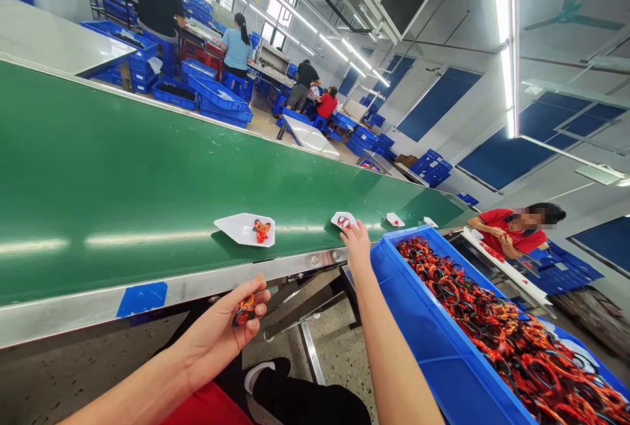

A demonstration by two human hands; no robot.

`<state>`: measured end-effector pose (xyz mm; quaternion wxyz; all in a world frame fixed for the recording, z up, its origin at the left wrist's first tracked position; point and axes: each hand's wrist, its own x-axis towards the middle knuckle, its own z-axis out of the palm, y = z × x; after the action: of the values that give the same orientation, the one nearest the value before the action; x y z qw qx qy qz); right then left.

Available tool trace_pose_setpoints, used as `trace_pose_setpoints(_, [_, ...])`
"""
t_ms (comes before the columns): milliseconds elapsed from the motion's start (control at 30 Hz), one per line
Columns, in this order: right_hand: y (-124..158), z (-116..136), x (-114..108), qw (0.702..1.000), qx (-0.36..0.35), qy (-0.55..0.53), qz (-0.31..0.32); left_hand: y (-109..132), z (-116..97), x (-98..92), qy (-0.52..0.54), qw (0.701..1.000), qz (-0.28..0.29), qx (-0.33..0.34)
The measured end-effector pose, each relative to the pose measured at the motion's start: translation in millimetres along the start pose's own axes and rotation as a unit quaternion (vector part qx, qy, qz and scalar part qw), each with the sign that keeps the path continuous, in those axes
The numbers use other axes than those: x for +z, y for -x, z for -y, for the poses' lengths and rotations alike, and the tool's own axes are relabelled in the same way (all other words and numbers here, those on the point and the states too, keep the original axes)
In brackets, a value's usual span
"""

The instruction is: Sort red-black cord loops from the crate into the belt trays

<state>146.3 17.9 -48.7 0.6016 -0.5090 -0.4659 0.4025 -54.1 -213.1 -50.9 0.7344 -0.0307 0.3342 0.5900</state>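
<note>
Nearest the viewer, the left hand (pixel 226 328) is gripping a small orange-and-black piece (pixel 245 311) between curled fingers, short of the bright metal rail (pixel 197 286). To the right, a deep blue plastic crate (pixel 418 340) is holding a heap of orange-and-black rings (pixel 492 326). Farther out, the right hand (pixel 358 244) is reaching over the rail, its narrowed fingers meeting a small white tray (pixel 337 217) with a red-marked piece inside; whether they are pinching or merely touching it is hard to tell. A larger white tray with a pointed end (pixel 233 228) is lying straight ahead of the left hand, the nearer one, its long axis running along the green conveyor belt (pixel 147 176) and its point facing left. Beyond, a co-worker in a red shirt (pixel 496 219) is sitting beside the line.
</note>
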Motion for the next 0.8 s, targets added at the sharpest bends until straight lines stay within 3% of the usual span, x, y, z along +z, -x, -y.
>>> trace_pose_setpoints(167, [52,-4,5,0.996,-0.002,0.037,0.084,-2,4,1.8,-0.010,1.000,-0.013,-0.009])
trace_pose_setpoints(267, [87,12,28,0.974,-0.074,0.090,0.192,-2,7,4.6,-0.014,1.000,-0.012,-0.009])
trace_pose_setpoints(433, [127,32,82,0.872,-0.271,0.205,0.351,1,5,3.6,0.009,1.000,0.009,0.013])
trace_pose_setpoints(500, [137,31,102,0.834,-0.304,0.246,0.390,2,2,0.6,0.013,0.999,0.028,0.016])
trace_pose_setpoints(567, [143,31,116,0.813,-0.303,0.251,0.428,3,0,-3.2,0.015,0.999,0.043,0.014])
trace_pose_setpoints(667, [146,37,120,0.824,-0.281,0.190,0.453,4,-4,-8.5,0.030,0.998,0.048,0.012])
trace_pose_setpoints(800, [149,51,90,0.878,-0.223,0.122,0.405,5,-9,-10.7,0.065,0.995,0.065,0.026])
